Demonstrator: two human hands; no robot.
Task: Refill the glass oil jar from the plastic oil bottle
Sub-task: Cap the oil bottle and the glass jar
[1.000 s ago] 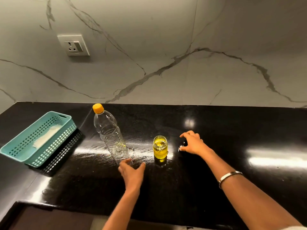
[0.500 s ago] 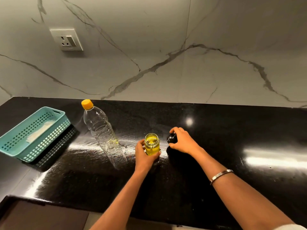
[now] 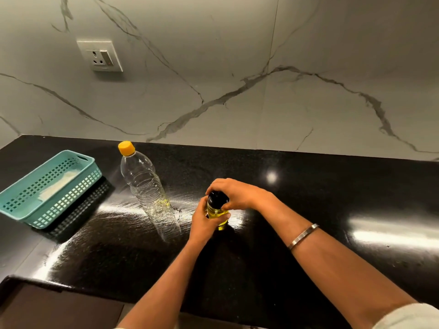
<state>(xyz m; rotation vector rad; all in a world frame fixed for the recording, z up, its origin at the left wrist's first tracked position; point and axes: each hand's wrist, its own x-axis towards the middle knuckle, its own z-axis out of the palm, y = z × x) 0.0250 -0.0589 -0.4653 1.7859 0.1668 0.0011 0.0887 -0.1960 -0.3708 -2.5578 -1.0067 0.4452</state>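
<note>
A small glass oil jar (image 3: 216, 213) full of yellow oil stands on the black counter (image 3: 308, 210). My left hand (image 3: 204, 222) grips the jar's body from the left. A black lid (image 3: 217, 199) sits on the jar's mouth, and my right hand (image 3: 237, 193) holds it from above with curled fingers. The clear plastic oil bottle (image 3: 147, 188) stands upright just left of the jar, capped with a yellow cap (image 3: 126, 147); only a little oil shows near its bottom.
A teal perforated basket (image 3: 51, 188) with something white inside sits at the far left of the counter. A marble wall with a socket (image 3: 101, 55) rises behind. The counter's front edge runs along the bottom left.
My left hand moved from beside the bottle onto the jar and gripped it. My right hand picked the black lid up from the counter and brought it onto the jar's mouth.
</note>
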